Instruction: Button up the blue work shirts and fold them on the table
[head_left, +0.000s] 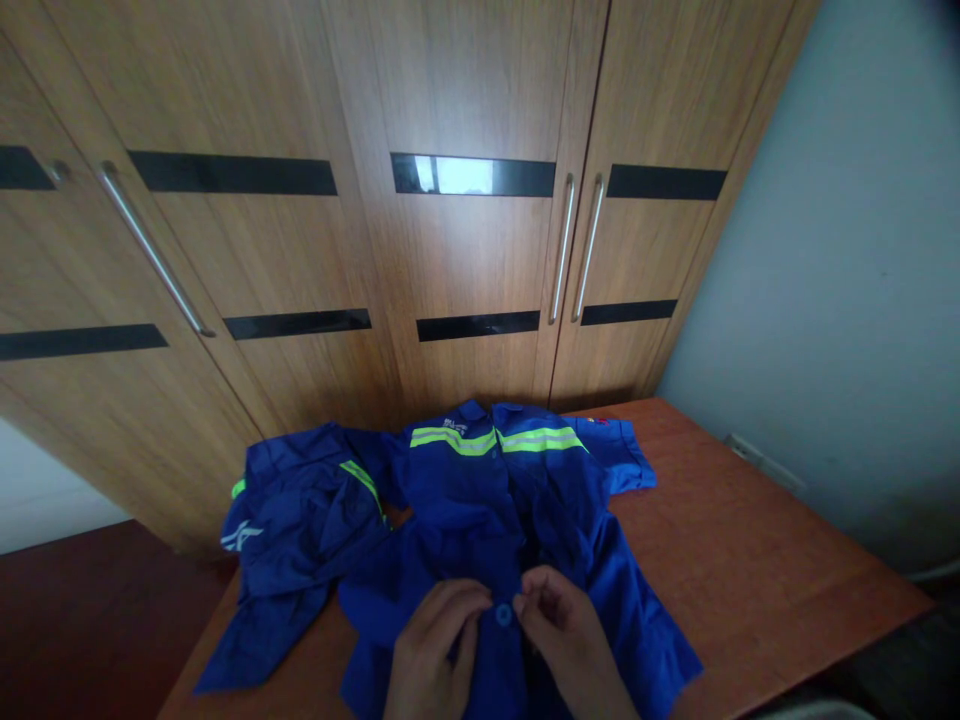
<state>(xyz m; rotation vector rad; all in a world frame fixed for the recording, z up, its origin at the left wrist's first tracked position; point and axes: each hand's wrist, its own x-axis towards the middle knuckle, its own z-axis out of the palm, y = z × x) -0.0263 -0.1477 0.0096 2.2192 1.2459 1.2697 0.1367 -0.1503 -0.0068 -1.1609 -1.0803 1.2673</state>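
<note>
A blue work shirt (480, 500) with yellow-green reflective stripes lies spread front-up on a reddish-brown table (735, 540). My left hand (431, 650) and my right hand (566, 635) meet at the shirt's front placket near the bottom edge of view. Both hands pinch the fabric on either side of a blue button (503, 615). A second blue garment (300, 530) with the same stripes lies crumpled to the left, partly hanging over the table's left edge.
A wooden wardrobe (420, 250) with long metal handles and black bands stands right behind the table. A grey-white wall (862, 300) runs along the right. Dark red floor (90, 620) shows at the lower left.
</note>
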